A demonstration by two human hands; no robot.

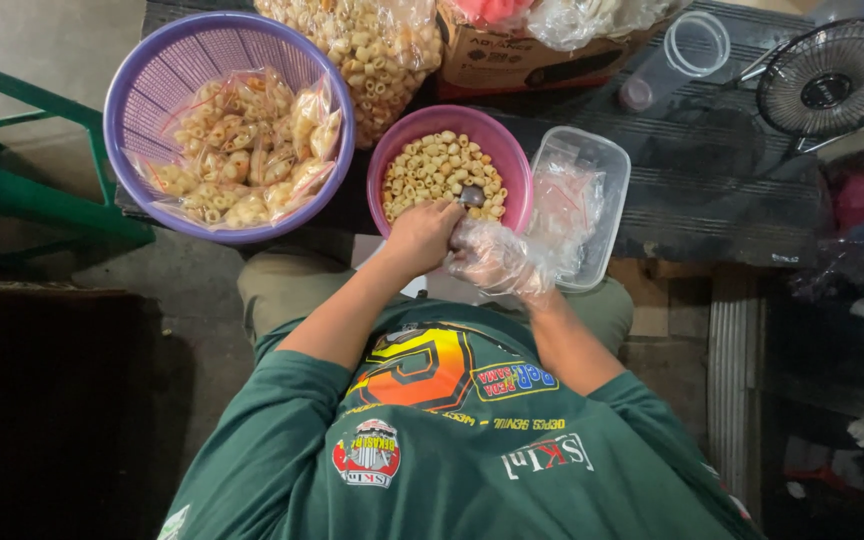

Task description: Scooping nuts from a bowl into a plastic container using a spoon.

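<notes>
Scooping is in hand at the pink bowl [508, 150], which sits at the near edge of the dark counter [712, 190] and holds a heap of ring-shaped crackers [432, 165]. The left hand [420, 238] is closed around a metal spoon [471, 196] whose bowl rests on the crackers. The right hand [497, 262] is clamped on a small clear plastic bag [487, 250], held just beside the spoon at the pink bowl's near rim.

Risks, as judged:
- Spillage. The bag's mouth looks limp and narrow; crackers tipped from the spoon could miss it and drop to the lap or floor.
- Tipping. The pink bowl stands close to the counter edge; a hard push with the spoon could slide it off.
- Crushing. The crackers look brittle under a firm grip.

Clearances:
- The purple basket [142, 95] of filled packets [242, 150] touches or nearly touches the pink bowl on the left and overhangs the counter edge.
- A clear tub [607, 170] of spare bags sits tight on the right.
- A large sack of crackers [382, 50] and a cardboard box [512, 55] close off the far side.
- Open room lies only toward the body.
</notes>
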